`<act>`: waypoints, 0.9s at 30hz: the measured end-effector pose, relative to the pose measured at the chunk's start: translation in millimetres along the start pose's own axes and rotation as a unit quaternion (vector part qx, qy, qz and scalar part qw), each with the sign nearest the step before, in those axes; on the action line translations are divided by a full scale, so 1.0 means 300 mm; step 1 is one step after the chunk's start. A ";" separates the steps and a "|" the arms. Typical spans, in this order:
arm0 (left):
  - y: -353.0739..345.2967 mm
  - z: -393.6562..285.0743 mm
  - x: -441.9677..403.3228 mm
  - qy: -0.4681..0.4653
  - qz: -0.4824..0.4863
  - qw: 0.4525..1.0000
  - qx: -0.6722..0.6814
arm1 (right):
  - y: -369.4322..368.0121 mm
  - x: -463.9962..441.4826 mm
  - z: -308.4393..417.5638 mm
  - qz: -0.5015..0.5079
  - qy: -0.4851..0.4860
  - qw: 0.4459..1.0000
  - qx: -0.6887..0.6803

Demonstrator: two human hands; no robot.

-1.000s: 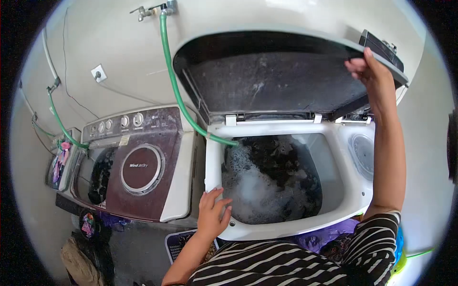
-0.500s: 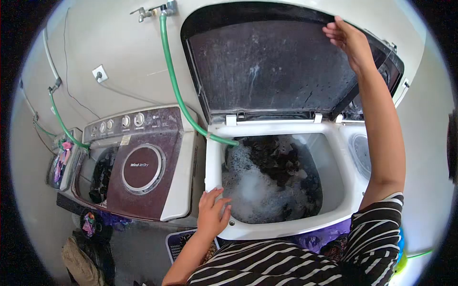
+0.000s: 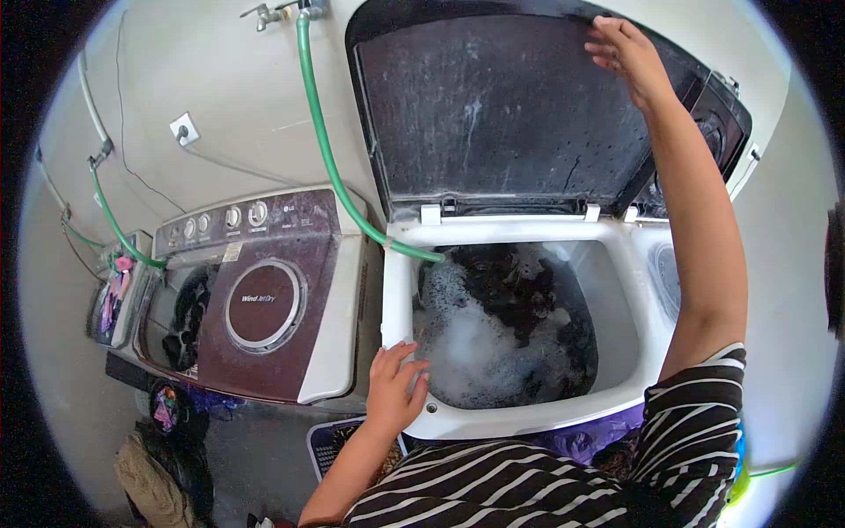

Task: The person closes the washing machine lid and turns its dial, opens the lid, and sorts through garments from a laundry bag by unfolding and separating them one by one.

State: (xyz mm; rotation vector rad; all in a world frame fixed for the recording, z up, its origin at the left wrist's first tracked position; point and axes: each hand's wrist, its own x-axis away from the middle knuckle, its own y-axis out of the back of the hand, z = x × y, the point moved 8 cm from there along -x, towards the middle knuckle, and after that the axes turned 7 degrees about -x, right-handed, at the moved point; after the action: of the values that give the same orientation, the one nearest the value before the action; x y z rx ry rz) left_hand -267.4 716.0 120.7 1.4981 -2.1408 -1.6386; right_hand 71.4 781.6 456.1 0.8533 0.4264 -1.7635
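Open tub: one white plastic washing-machine tub (image 3: 625, 330) stands directly before the person, to the right of a maroon-and-white washing machine (image 3: 264, 370), in the head camera's view.
Wash water: dark, soaked cloth (image 3: 510, 290) lies in cloudy grey water, its pieces too tangled to count; white foam (image 3: 466, 339) gathers toward the left.
Lid: one large, dark, scuffed panel (image 3: 493, 114) stands raised at the back of the tub, speckled and streaked with pale marks.
Left hand: one bare hand (image 3: 396, 387) sits at the tub's front left corner, fingers spread moderately wide, holding nothing visible.
Right hand: the other bare hand (image 3: 627, 60) is raised before the lid's upper right part, fingers loosely bent and parted; whether it touches the lid cannot be told.
Hoses: three green hoses show, one (image 3: 321, 132) running from a metal wall tap (image 3: 310, 11) into the tub's back left corner, two at far left.
Knobs: four round, pale dials line the maroon machine's panel, above one round, maroon spinner cover (image 3: 264, 305).
Far left: one smaller machine (image 3: 123, 304) contains pink and purple cloth (image 3: 113, 299).
Floor: one pale purple slatted basket (image 3: 326, 447) sits below the left forearm.
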 end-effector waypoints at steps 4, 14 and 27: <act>-0.001 -0.001 -0.002 0.000 0.005 1.000 0.002 | 0.072 -0.064 -0.110 -0.111 -0.091 0.988 0.057; -0.005 0.004 -0.003 0.002 0.005 1.000 0.012 | 0.039 -0.049 -0.228 -0.081 -0.139 0.984 0.078; 0.004 0.010 -0.004 0.023 -0.012 0.999 0.023 | -0.073 0.169 -0.390 -0.061 -0.109 0.990 0.066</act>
State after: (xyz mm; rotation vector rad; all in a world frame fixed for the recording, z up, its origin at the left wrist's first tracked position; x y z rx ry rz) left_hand -269.2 719.1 121.0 1.5646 -2.1586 -1.5560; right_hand 82.6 831.7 337.4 0.7286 0.2232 -1.9909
